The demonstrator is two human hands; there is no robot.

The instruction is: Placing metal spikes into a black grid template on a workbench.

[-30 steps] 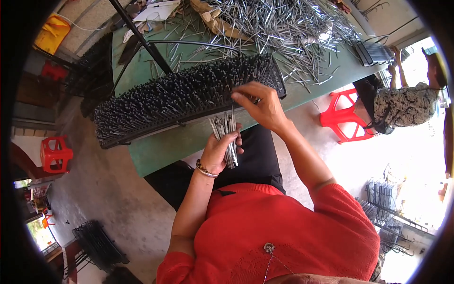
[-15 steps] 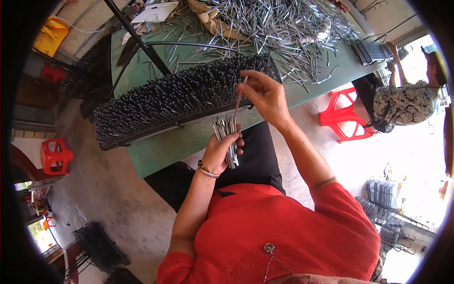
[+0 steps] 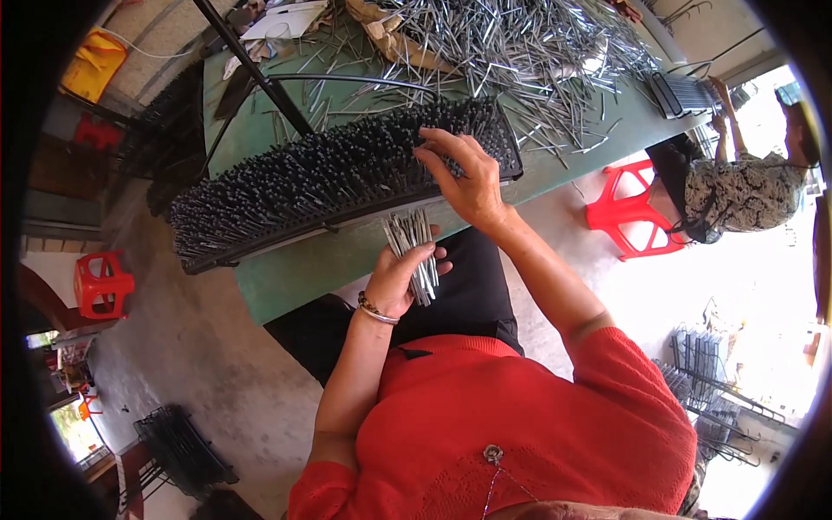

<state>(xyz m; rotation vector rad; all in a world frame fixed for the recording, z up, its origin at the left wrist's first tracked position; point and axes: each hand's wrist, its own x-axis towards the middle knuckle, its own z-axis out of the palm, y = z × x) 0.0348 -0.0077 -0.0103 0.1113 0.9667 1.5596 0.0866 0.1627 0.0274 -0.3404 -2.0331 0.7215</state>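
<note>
My left hand (image 3: 400, 270) is closed around a bundle of thin silvery metal rods (image 3: 414, 247), held upright in front of my lap. Just beyond it stands a long black rack (image 3: 321, 178), densely filled with upright thin rods with dark and greyish tips. Over the right part of this rack is my right hand (image 3: 468, 178), thumb and forefinger bent toward each other among the rod tops. Whatever lies between those fingertips is lost against the dark rods.
A large heap of loose metal rods (image 3: 520, 52) covers the far side of the green table (image 3: 286, 290). A black bar (image 3: 282, 104) slants up behind the rack. Red stools (image 3: 631, 212) stand at right and left. Another person (image 3: 745, 191) sits at the right by a wire rack (image 3: 680, 94).
My right hand has moved left and slightly up, from just above the bundle to over the rack. The rod seen in its fingers earlier no longer shows clearly. My left hand has barely shifted.
</note>
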